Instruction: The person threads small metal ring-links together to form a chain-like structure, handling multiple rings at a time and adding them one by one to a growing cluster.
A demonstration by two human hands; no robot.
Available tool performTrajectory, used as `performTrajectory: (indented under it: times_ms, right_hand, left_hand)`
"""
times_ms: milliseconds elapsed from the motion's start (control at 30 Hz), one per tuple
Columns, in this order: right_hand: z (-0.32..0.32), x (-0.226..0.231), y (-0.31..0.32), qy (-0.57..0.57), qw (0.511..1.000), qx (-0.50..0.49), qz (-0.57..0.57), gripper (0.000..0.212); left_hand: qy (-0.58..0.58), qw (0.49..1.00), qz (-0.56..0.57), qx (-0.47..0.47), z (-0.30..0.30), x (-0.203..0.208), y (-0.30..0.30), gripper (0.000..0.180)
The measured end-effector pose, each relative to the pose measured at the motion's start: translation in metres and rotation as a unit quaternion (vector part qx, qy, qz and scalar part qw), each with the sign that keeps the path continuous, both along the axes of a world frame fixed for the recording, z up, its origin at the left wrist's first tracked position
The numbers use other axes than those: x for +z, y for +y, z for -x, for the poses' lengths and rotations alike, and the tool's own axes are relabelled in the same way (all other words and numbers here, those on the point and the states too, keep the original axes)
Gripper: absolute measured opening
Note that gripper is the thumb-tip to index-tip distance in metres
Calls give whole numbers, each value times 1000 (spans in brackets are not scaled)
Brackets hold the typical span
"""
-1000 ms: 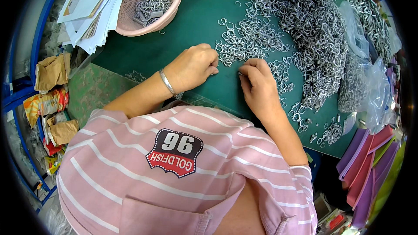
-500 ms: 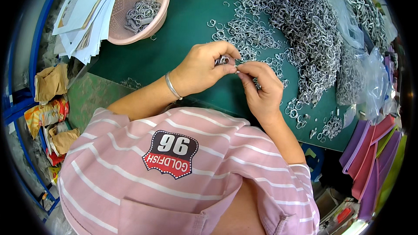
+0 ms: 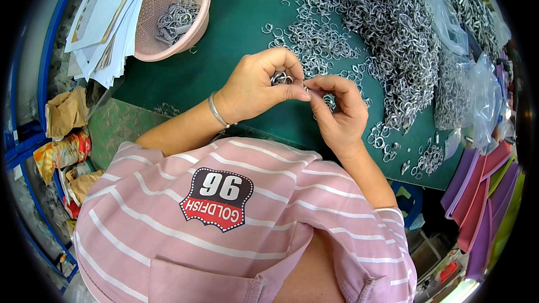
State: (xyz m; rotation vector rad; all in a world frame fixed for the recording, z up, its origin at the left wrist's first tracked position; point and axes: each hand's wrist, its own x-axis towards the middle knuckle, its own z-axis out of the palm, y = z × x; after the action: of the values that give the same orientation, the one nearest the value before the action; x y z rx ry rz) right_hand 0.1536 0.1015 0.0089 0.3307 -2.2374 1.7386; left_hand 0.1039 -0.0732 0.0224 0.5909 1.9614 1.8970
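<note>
My left hand [image 3: 255, 84] is closed, a silver bangle at its wrist. Silver metal rings [image 3: 281, 78] show inside its curled fingers. Its thumb and fingertips meet those of my right hand [image 3: 341, 109] over a small metal piece [image 3: 306, 88], mostly covered by the fingers. My right hand pinches that piece from the other side; its exact shape is hidden. Just beyond both hands, loose metal rings [image 3: 320, 39] lie scattered on the green tabletop [image 3: 236, 22].
A large heap of rings [image 3: 393, 28] covers the far right, beside clear plastic bags [image 3: 485, 92]. A pink basket [image 3: 203, 19] with metal parts stands far left near stacked papers [image 3: 106, 17]. Small ring clusters [image 3: 429, 160] lie by the right edge. Coloured strips [image 3: 477, 191] hang beyond.
Both hands stay together at the same spot, with the fingers shifting slightly around the small piece. The whole view has moved a little.
</note>
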Motion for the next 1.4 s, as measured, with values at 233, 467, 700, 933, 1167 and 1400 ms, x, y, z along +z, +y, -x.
performTrajectory:
  times_ms: [233, 467, 700, 933, 1167, 1400]
  right_hand:
    - [-5, -4, 0, -23, 994, 11, 107, 28]
    - [-9, -6, 1, 18, 995, -1, 102, 29]
    - [-14, -9, 1, 31, 994, -15, 99, 30]
    - [-12, -10, -1, 55, 991, -20, 118, 30]
    - [-8, -7, 18, 18, 994, -105, 9, 15]
    - [-10, -9, 18, -51, 988, -110, 99, 22]
  left_hand:
    - [17, 999, 30, -39, -1, 6, -1, 31]
    - [44, 997, 52, -35, -2, 4, 1, 19]
    - [112, 993, 34, -30, -2, 0, 5, 13]
    - [137, 990, 30, -29, -2, 0, 6, 13]
    - [219, 943, 136, 211, 26, 40, -53, 7]
    - [129, 907, 215, 339, 40, 65, -106, 14]
